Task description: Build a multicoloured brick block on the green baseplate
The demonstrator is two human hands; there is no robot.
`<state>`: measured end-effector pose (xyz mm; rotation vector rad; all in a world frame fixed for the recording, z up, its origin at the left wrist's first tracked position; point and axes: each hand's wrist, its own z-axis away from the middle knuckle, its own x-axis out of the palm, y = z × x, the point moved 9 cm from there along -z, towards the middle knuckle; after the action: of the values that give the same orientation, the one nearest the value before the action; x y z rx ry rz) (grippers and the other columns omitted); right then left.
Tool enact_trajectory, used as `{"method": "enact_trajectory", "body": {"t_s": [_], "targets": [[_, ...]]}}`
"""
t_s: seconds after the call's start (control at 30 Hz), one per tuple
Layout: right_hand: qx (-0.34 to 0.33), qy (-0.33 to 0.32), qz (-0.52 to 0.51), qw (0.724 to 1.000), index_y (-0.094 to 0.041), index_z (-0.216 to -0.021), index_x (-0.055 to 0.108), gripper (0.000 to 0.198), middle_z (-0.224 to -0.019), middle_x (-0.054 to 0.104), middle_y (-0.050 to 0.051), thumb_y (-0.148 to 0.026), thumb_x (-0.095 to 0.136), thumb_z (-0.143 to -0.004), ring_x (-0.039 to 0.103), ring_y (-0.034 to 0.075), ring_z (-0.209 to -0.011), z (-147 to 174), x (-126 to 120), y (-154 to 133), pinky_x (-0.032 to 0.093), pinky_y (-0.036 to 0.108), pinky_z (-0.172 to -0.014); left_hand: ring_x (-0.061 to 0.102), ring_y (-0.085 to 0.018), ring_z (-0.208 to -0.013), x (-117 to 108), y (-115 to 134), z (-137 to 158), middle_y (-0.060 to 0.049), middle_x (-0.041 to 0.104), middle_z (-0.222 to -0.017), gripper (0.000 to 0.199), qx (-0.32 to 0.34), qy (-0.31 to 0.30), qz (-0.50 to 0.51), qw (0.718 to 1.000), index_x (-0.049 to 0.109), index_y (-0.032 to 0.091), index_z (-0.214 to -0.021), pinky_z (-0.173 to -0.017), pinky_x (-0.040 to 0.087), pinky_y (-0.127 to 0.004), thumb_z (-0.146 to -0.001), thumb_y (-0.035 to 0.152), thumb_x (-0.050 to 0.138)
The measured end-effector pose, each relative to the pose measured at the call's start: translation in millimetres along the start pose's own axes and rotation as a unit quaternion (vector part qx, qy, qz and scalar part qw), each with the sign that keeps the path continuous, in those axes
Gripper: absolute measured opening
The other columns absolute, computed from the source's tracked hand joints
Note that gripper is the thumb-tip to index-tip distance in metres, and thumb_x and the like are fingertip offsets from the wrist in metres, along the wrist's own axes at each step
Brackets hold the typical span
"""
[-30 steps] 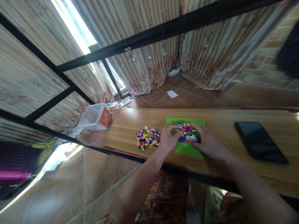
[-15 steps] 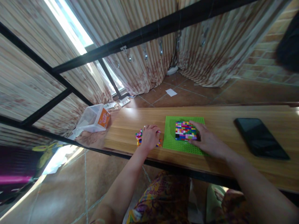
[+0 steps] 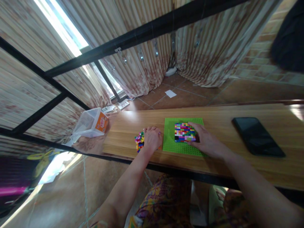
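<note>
My left hand [image 3: 152, 138] rests over a loose pile of small coloured toy bricks [image 3: 140, 141] on the wooden table. Its fingers are curled, and what they hold, if anything, is hidden beneath them. To the right lies a green studded baseplate [image 3: 184, 149]. On it sits a low block of multicoloured toy bricks [image 3: 184, 132] packed in rows. My right hand [image 3: 204, 141] grips the right side of this block, fingers at its far edge and thumb at its near edge. Part of the block's right end is covered by the hand.
A black phone [image 3: 257, 136] lies on the wooden table [image 3: 218, 118] to the right. Beyond the table's left end stands a clear plastic box [image 3: 89, 122] with an orange label. A dark metal bar [image 3: 147, 30] crosses above, before striped curtains [image 3: 152, 66].
The view has shifted slightly, so the table and objects appear a little further left. My left hand covers a slightly different part of the pile. My right hand stays on the brick block.
</note>
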<state>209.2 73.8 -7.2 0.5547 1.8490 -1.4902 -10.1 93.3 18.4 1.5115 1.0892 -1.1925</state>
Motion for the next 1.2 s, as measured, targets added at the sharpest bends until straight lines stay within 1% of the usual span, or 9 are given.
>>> {"method": "enact_trajectory", "body": {"t_s": [0.13, 0.23, 0.4, 0.5, 0.57, 0.7, 0.9, 1.07, 1.2], "targets": [[-0.007, 0.006, 0.000, 1.000, -0.023, -0.150, 0.036, 0.077, -0.149, 0.048, 0.015, -0.035, 0.066, -0.081, 0.055, 0.034, -0.131, -0.1, -0.4, -0.6, 0.046, 0.050, -0.109, 0.061, -0.026, -0.101, -2.3, 2.1, -2.4, -0.006, 0.074, -0.099, 0.018, -0.004, 0.011, 0.017, 1.000, 0.071, 0.022, -0.088, -0.094, 0.040, -0.044, -0.091, 0.019, 0.054], [-0.008, 0.007, 0.004, 1.000, -0.023, -0.150, 0.035, 0.078, -0.148, 0.048, 0.016, -0.033, 0.067, -0.080, 0.057, 0.034, -0.129, -0.1, 0.3, -0.2, 0.045, 0.051, -0.109, 0.063, -0.023, -0.097, -8.1, 6.9, 1.7, -0.003, 0.075, -0.096, 0.018, -0.006, 0.025, 0.071, 0.997, 0.071, 0.023, -0.089, -0.095, 0.040, -0.042, -0.093, 0.020, 0.054], [-0.009, 0.009, 0.009, 1.000, -0.021, -0.150, 0.035, 0.079, -0.148, 0.048, 0.016, -0.031, 0.067, -0.079, 0.056, 0.034, -0.130, -0.3, 0.2, -0.7, 0.044, 0.052, -0.110, 0.064, -0.019, -0.092, -15.5, 37.0, 11.8, 0.002, 0.077, -0.094, 0.014, 0.033, 0.033, 0.190, 0.981, 0.072, 0.025, -0.090, -0.096, 0.041, -0.038, -0.094, 0.024, 0.059], [-0.010, 0.008, 0.011, 1.000, -0.020, -0.150, 0.035, 0.079, -0.148, 0.048, 0.017, -0.030, 0.066, -0.079, 0.055, 0.034, -0.130, -0.5, 0.7, -1.1, 0.044, 0.051, -0.110, 0.065, -0.019, -0.098, -16.8, 56.3, 12.4, 0.002, 0.077, -0.099, 0.012, 0.063, 0.032, 0.222, 0.972, 0.073, 0.027, -0.092, -0.099, 0.040, -0.038, -0.094, 0.028, 0.061], [-0.015, 0.016, 0.011, 1.000, -0.022, -0.150, 0.036, 0.079, -0.147, 0.049, 0.017, -0.030, 0.067, -0.078, 0.057, 0.035, -0.129, -0.3, 0.0, -1.6, 0.044, 0.052, -0.109, 0.065, -0.019, -0.100, -16.8, 63.0, 10.4, 0.002, 0.077, -0.101, 0.012, 0.067, 0.033, 0.228, 0.971, 0.073, 0.027, -0.093, -0.100, 0.040, -0.039, -0.094, 0.029, 0.061], [-0.027, 0.031, 0.013, 0.999, -0.025, -0.151, 0.036, 0.081, -0.144, 0.052, 0.015, -0.029, 0.069, -0.077, 0.059, 0.035, -0.125, 0.6, -1.3, -2.8, 0.045, 0.052, -0.108, 0.063, -0.019, -0.099, -17.0, 65.0, 6.1, 0.001, 0.076, -0.098, 0.010, 0.050, 0.047, 0.218, 0.974, 0.075, 0.028, -0.091, -0.099, 0.040, -0.039, -0.092, 0.028, 0.065], [-0.016, 0.012, 0.014, 1.000, -0.021, -0.151, 0.034, 0.079, -0.145, 0.050, 0.017, -0.029, 0.066, -0.079, 0.060, 0.034, -0.124, -0.1, 1.0, -0.9, 0.047, 0.050, -0.106, 0.063, -0.019, -0.098, -14.5, 62.9, 1.4, 0.001, 0.074, -0.094, 0.007, 0.022, 0.052, 0.227, 0.972, 0.076, 0.027, -0.087, -0.097, 0.041, -0.038, -0.088, 0.025, 0.069], [-0.014, 0.016, 0.018, 1.000, -0.021, -0.150, 0.036, 0.079, -0.144, 0.052, 0.017, -0.029, 0.067, -0.078, 0.061, 0.034, -0.123, -0.9, 0.3, -0.5, 0.047, 0.050, -0.105, 0.064, -0.019, -0.097, -14.9, 62.1, -2.7, 0.001, 0.074, -0.092, 0.006, 0.012, 0.054, 0.242, 0.969, 0.074, 0.025, -0.082, -0.095, 0.041, -0.037, -0.085, 0.020, 0.072], [-0.017, 0.023, 0.015, 0.999, -0.024, -0.150, 0.037, 0.079, -0.143, 0.053, 0.015, -0.030, 0.068, -0.077, 0.061, 0.035, -0.122, -0.4, -0.7, -1.3, 0.047, 0.051, -0.105, 0.064, -0.019, -0.097, -14.1, 61.6, -2.4, 0.001, 0.074, -0.093, 0.006, 0.011, 0.060, 0.233, 0.971, 0.074, 0.025, -0.082, -0.094, 0.041, -0.037, -0.086, 0.023, 0.071]]}}
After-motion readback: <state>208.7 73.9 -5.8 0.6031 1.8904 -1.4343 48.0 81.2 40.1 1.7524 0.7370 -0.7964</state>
